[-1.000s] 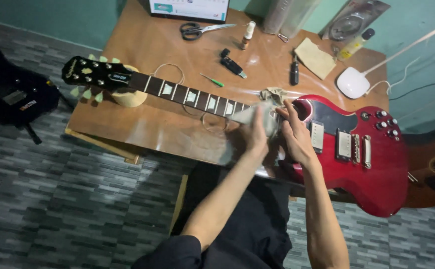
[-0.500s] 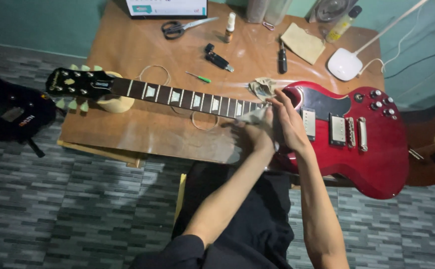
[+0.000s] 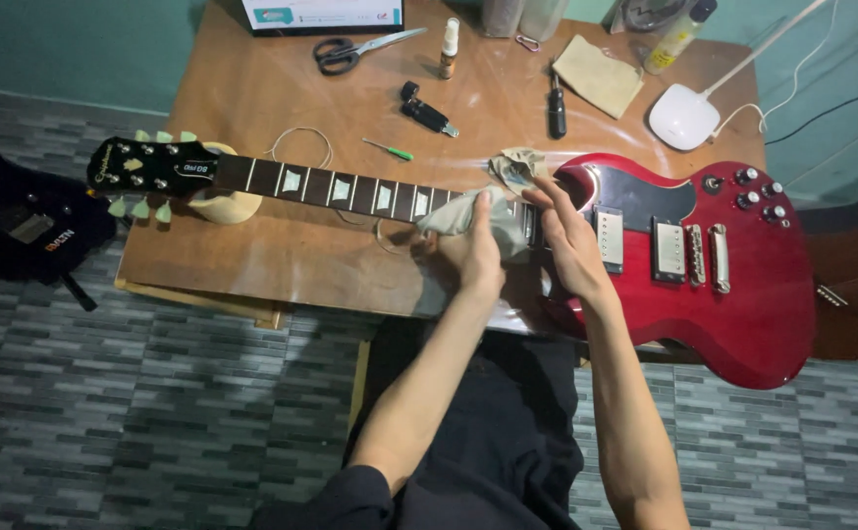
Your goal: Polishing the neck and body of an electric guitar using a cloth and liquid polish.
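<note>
Glossy red solid-body electric guitar [image 3: 704, 285] lay across the wooden table [image 3: 252, 88], neck on a pale rest. Left hand [image 3: 473, 250] pressed a grey cloth [image 3: 468, 211] onto the upper frets; right hand [image 3: 566, 240] lay flat, fingers spread. Risk: cloth could snag fret ends, or pressure roll the neck off.

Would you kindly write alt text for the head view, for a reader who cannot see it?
Left hand presses a grey cloth onto the neck of a red electric guitar lying on a wooden table; right hand steadies it. Scissors lie behind.
</note>
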